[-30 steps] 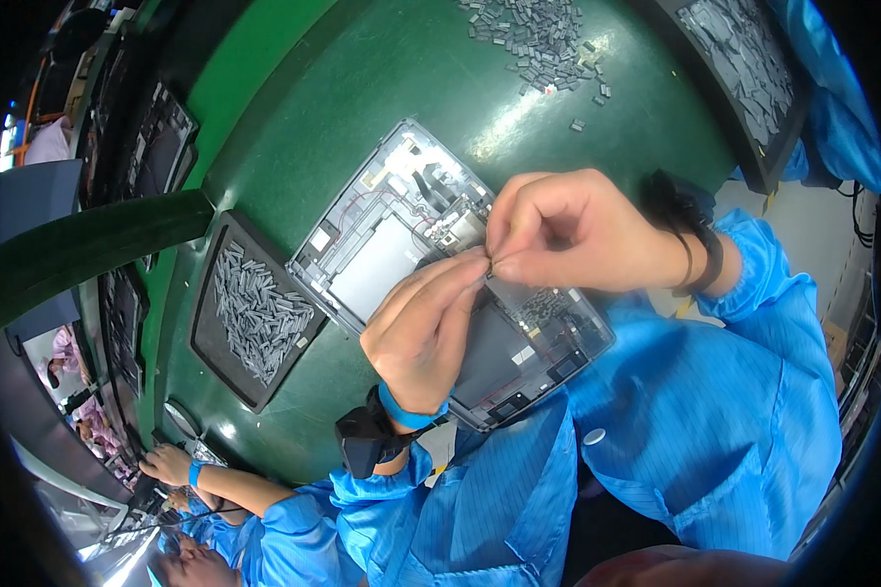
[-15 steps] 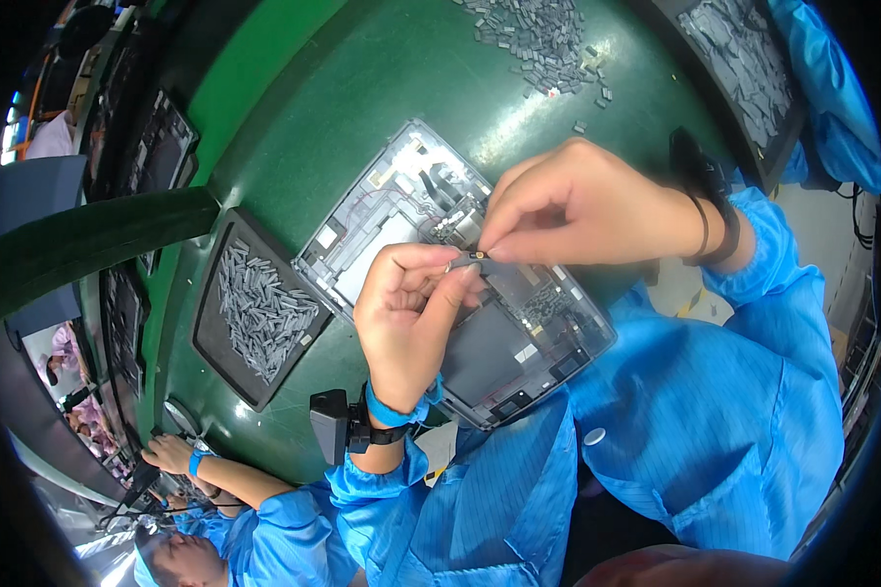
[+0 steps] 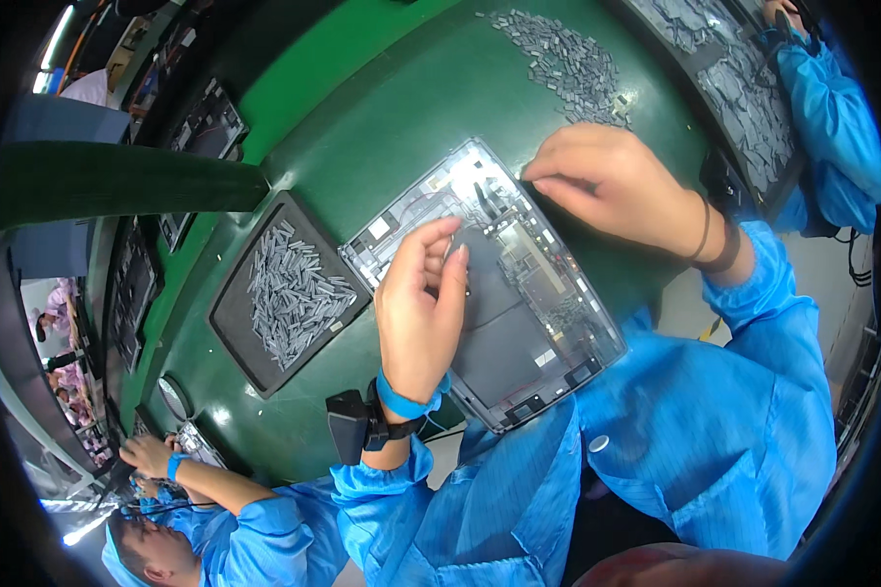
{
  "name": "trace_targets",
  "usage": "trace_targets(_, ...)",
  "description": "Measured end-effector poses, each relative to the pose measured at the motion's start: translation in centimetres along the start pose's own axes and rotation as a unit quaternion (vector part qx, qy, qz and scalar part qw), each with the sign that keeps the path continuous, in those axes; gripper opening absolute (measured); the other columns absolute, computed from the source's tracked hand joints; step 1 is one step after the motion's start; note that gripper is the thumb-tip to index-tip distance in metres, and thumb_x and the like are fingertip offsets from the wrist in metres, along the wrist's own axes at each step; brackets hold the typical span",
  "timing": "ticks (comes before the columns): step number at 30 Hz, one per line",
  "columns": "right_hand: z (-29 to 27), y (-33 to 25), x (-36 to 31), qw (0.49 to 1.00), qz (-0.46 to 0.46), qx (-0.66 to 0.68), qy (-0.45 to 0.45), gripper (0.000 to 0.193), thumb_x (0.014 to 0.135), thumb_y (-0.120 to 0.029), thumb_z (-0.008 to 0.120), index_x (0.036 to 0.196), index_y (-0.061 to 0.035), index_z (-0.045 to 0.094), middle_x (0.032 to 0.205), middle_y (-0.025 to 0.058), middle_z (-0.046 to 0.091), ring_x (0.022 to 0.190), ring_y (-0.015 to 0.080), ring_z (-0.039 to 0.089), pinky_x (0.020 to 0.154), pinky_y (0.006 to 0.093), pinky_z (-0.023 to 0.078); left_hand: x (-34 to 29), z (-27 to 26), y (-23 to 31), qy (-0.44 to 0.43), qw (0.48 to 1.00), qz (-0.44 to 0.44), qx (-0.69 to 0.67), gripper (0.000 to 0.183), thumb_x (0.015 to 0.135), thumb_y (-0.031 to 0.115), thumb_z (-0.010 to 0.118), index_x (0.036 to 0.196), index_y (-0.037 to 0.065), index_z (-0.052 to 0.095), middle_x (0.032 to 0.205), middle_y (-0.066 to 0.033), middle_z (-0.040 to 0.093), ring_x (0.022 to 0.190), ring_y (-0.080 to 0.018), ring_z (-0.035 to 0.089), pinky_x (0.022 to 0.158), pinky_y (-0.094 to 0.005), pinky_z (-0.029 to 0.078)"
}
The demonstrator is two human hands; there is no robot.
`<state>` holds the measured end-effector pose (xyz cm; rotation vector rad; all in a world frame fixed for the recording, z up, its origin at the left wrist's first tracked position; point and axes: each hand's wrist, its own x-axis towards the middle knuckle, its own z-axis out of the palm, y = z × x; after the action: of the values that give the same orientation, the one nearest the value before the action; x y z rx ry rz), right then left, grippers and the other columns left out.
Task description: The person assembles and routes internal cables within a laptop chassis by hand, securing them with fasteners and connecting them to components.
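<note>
From where I stand, a flat, opened device point(image 3: 504, 357) lies at a slant on the green table point(image 3: 382, 147), directly before the person in the blue smock point(image 3: 695, 421); its inner parts are showing. The left hand point(image 3: 419, 318) is above the left side of this device, with its thumb and forefinger almost meeting; I cannot tell whether a small thing is clamped between them. The right hand point(image 3: 622, 186) is by the upper right edge of the device, and its thumb and forefinger come together at the tips; what they may grip is too small for me to tell. Near the device, on the left, is a black tray point(image 3: 237, 328) with narrow grey pieces point(image 3: 299, 298). A loose pile of small grey parts point(image 3: 573, 73) lies farther away on the table.
</note>
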<state>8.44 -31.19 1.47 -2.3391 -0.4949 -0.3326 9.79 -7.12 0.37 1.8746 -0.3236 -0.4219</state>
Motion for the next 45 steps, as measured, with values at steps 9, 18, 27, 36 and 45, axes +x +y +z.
trace_targets(9,0.4,-0.8,-1.2,0.999,0.008,-0.044,-0.016,0.01,0.079,-0.01,0.067,0.088,-0.0052,0.067,0.082,0.0078,0.062,0.078,0.0279,0.061,0.069,0.0369,0.05,1.7,-0.5,0.2,0.064,0.993,0.075,-0.057,0.042,0.089,-0.003,0.057,0.129,-0.002,0.046,0.118,-0.0134,0.054,0.079,-0.0098,0.059,0.069,-0.0218,0.051)
trace_targets(18,1.1,-2.7,-1.3,0.99,0.119,0.039,-0.065,0.046,0.082,-0.007,0.066,0.124,-0.0012,0.049,0.105,0.0129,0.053,0.075,0.021,0.057,0.065,0.0315,0.048,-8.5,-4.4,-2.4,0.263,0.953,0.058,0.14,0.012,0.083,0.0,0.062,0.094,0.003,0.066,0.091,-0.0114,0.065,0.084,-0.0279,0.059,0.077,-0.0362,0.046)
trace_targets(27,-3.5,-3.2,0.2,0.975,0.128,0.066,-0.168,0.047,0.079,-0.003,0.063,0.125,-0.0015,0.053,0.121,0.0115,0.054,0.088,0.0162,0.057,0.069,0.0264,0.048,-10.9,-9.8,-3.3,0.11,0.989,0.028,0.091,0.026,0.092,0.014,0.06,0.115,0.0,0.062,0.095,-0.0066,0.066,0.075,-0.0109,0.06,0.067,-0.0276,0.051)
trace_targets(36,-2.2,-3.2,8.4,0.974,0.082,0.069,-0.2,0.026,0.085,-0.008,0.063,0.109,0.0019,0.063,0.095,0.009,0.067,0.084,0.0141,0.062,0.074,0.0262,0.049,8.5,-29.0,-10.7,0.312,0.941,-0.058,-0.115,0.046,0.079,0.015,0.069,0.113,-0.011,0.056,0.109,-0.0246,0.062,0.105,-0.0303,0.061,0.094,-0.036,0.049)
trace_targets(45,-1.3,-2.1,5.7,0.974,0.068,0.047,-0.209,0.022,0.076,-0.003,0.065,0.098,0.0019,0.067,0.088,0.0123,0.065,0.066,0.0187,0.058,0.061,0.0284,0.048,16.1,-30.6,-11.3,0.283,0.902,-0.15,0.29,0.065,0.062,0.036,0.08,0.113,0.0,0.064,0.108,-0.0191,0.065,0.104,-0.0323,0.062,0.09,-0.0359,0.049)
